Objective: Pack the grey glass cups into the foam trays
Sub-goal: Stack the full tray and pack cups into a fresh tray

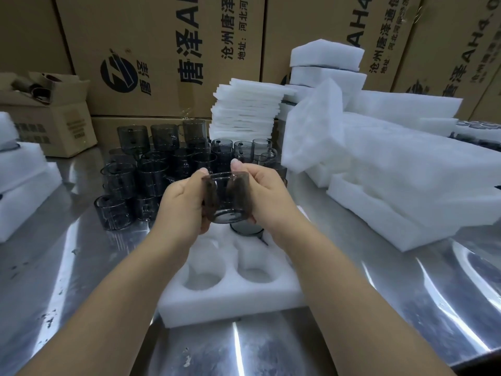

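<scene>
Both my hands hold one grey glass cup (227, 198) in the air above the white foam tray (230, 302). My left hand (181, 206) grips its left side and my right hand (267, 198) grips its right side, thumbs at the rim. The tray lies on the steel table and shows two empty round pockets at its near end. Another grey cup (245, 229) sits in a far pocket, partly hidden by the held cup. Several more grey cups (151, 172) stand stacked on the table behind my hands.
A stack of thin foam sheets (246, 109) rises behind the cups. Foam trays (401, 169) are piled at the right, more foam (24, 183) at the left edge. Cardboard boxes (162, 50) wall the back. A small open box (54, 112) stands at the far left.
</scene>
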